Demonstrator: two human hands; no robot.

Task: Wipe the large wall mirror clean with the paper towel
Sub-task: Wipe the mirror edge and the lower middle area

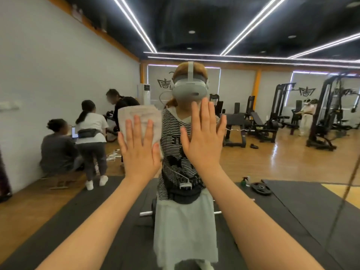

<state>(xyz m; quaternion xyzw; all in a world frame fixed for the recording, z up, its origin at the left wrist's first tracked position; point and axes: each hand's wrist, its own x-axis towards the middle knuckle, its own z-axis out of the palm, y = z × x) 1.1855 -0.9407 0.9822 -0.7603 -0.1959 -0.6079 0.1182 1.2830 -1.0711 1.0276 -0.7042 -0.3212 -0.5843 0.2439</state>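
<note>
**Both palms on the glass, towel under the left**

My left hand (139, 151) lies flat with fingers spread and straight, pressing the paper towel (139, 118) against the mirror (292, 162). I am not pinching it; the open palm and fingers pin it to the glass, and the folded sheet sticks out above my fingertips and a little to either side. My right hand (203, 137) is just beside it, also flat, fingers straight and close together, holding nothing. I judge it is braced on the bare glass, though the contact itself is hard to confirm.

The towel sits at about chest-to-face level of my reflection, near the middle of the view. Around it the mirror shows the gym: other people by the left wall, weight machines (282, 114) on the right, a small spray bottle (244, 181) and a weight plate (261, 189) on the mat.

As for progress, I see no clear streaks, wet patches or smears that would mark wiped from unwiped glass, so I cannot tell how much is done. The mirror is wide and the towel covers only a small patch, so I judge most of the surface, above and to both sides, is left to cover.
</note>
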